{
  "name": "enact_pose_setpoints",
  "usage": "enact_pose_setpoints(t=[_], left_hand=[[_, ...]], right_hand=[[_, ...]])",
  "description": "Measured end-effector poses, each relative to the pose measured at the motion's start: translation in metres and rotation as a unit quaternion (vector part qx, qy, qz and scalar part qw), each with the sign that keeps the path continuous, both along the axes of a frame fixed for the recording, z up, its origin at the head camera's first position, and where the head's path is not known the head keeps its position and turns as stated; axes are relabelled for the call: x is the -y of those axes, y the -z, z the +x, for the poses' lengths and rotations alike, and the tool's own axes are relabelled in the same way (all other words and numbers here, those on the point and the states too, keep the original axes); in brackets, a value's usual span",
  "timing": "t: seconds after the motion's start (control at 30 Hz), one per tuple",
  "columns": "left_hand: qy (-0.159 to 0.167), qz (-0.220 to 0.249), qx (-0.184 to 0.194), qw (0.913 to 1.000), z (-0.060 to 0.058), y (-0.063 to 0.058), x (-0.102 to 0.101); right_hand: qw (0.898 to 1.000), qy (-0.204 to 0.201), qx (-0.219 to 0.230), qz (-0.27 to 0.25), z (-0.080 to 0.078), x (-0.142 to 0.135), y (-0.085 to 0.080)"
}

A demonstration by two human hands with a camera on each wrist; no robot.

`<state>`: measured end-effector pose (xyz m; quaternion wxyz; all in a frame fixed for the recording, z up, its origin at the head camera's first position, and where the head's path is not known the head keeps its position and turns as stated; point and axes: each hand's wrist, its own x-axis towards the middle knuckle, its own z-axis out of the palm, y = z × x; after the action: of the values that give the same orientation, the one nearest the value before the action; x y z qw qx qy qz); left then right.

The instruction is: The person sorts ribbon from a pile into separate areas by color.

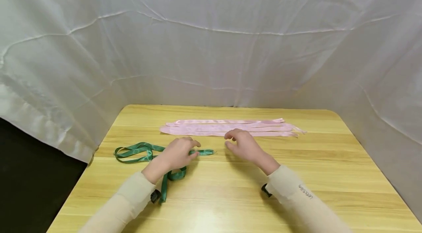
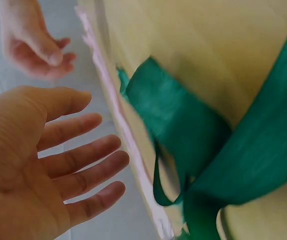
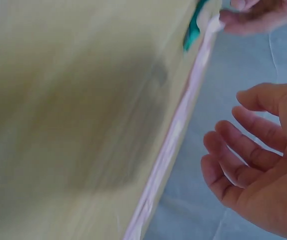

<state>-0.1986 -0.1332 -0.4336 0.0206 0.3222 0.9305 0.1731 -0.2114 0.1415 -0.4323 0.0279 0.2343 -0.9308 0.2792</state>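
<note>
A green satin ribbon [image 1: 138,148] lies in loose loops on the left of the table, one end stretching to the middle. Over it hovers my left hand [image 1: 178,151], its fingers loosely spread and holding nothing; the left wrist view shows the bare palm [image 2: 28,165] beside the ribbon's folds [image 2: 173,115]. My right hand [image 1: 244,145] is held above the wood just in front of several pink ribbons [image 1: 204,129], which are laid side by side lengthwise. Its fingers [image 3: 238,165] bend softly around nothing in the right wrist view.
The wooden table [image 1: 329,174] has rounded far corners. White cloth [image 1: 211,60] hangs behind it and along both sides. A dark area [image 1: 33,181] shows beyond the table's left edge. Black wrist devices [image 1: 267,190] sit under the cream sleeves [image 1: 296,192].
</note>
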Motion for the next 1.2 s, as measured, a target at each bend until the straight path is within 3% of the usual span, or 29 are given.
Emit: enact_pose_setpoints(t=[0.3, 0.6, 0.9, 1.2], left_hand=[[-0.044, -0.059, -0.073, 0.9946, -0.003, 0.017, -0.016], [-0.06, -0.056, -0.051, 0.9954, -0.005, 0.023, -0.018], [-0.023, -0.01, -0.027, 0.9993, -0.003, 0.024, -0.016], [-0.019, 0.023, -0.034, 0.999, 0.0, 0.028, -0.012]], right_hand=[[0.997, -0.057, 0.052, 0.009, 0.0, 0.043, 0.02], [0.994, -0.078, 0.065, 0.048, 0.0, 0.062, 0.022], [0.992, -0.086, 0.058, 0.076, 0.0, 0.068, 0.028], [0.988, -0.101, 0.113, -0.005, -0.001, 0.064, 0.027]])
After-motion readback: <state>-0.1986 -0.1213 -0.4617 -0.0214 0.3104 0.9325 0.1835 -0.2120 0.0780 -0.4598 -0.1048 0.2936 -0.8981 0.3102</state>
